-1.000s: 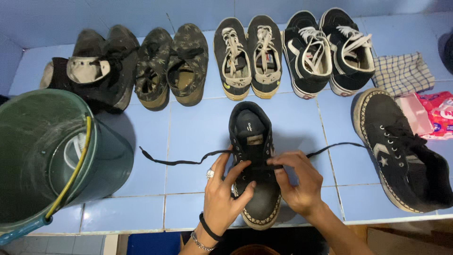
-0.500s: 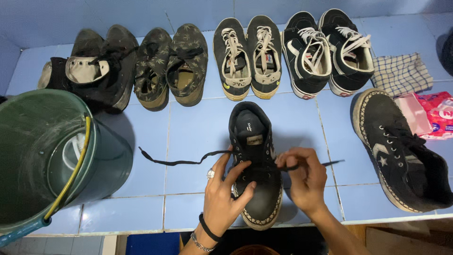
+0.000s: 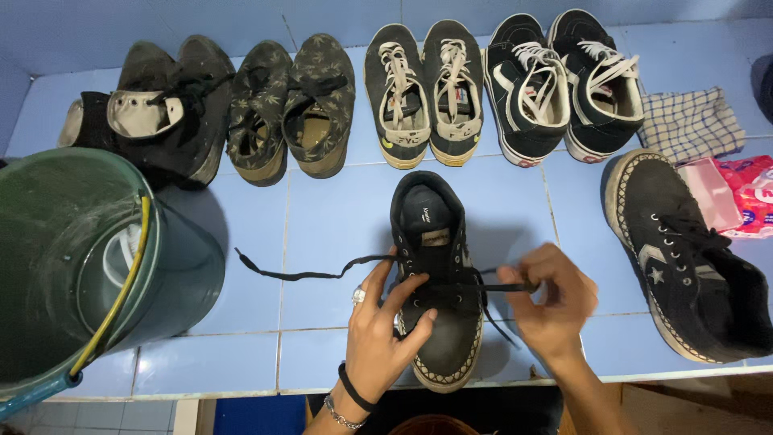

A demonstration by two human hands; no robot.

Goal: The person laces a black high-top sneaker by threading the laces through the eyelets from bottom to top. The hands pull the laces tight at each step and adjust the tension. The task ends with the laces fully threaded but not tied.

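Note:
A black high-top sneaker [image 3: 439,242] stands on the blue tiled counter [image 3: 322,217] with its toe toward me. My left hand [image 3: 380,338] presses on its laced front, fingers spread across the eyelets, a ring on one finger and bands on the wrist. My right hand [image 3: 551,302] pinches the right end of the black shoelace [image 3: 306,274] close to the shoe's side. The lace's left end trails loose over the tiles.
A green bucket [image 3: 173,274] with a yellow handle stands at the left. Several pairs of dark shoes line the back, among them a black-and-white pair [image 3: 564,80]. A single black sneaker [image 3: 684,250], a checked cloth [image 3: 692,121] and pink packets [image 3: 745,193] lie at the right.
My right hand has drawn the lace's right end in toward the shoe, so the stretch trailing right is gone. The left hand stays on the shoe; the left lace end lies as before.

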